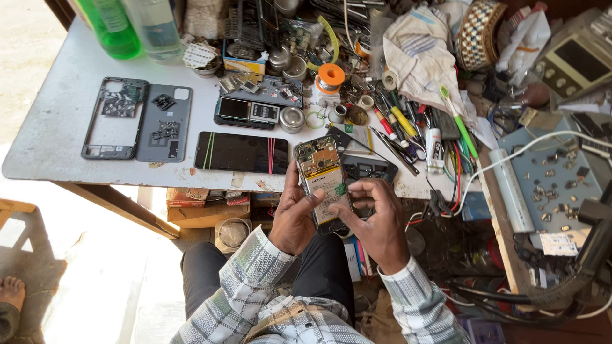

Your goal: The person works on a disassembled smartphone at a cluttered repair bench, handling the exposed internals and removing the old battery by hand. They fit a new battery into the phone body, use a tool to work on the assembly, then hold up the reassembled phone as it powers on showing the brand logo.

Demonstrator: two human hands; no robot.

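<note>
Hands meet over the near edge of the grey cluttered desk [64, 127], both closed on one opened smartphone with its back cover removed, showing a pale battery and a green circuit board [322, 178]. The left hand [294, 216] grips the phone from its left side and from below, with the thumb lying across the battery. The right hand [376, 220] holds the lower right edge, its fingertips [352, 189] pressed on the battery area. The phone is tilted, its top end above the desk edge. Just beside it on the desk lies a black phone screen with coloured vertical lines [241, 153]. Further left lie a dark phone frame [115, 118] and a grey back cover [164, 123], side by side.
</note>
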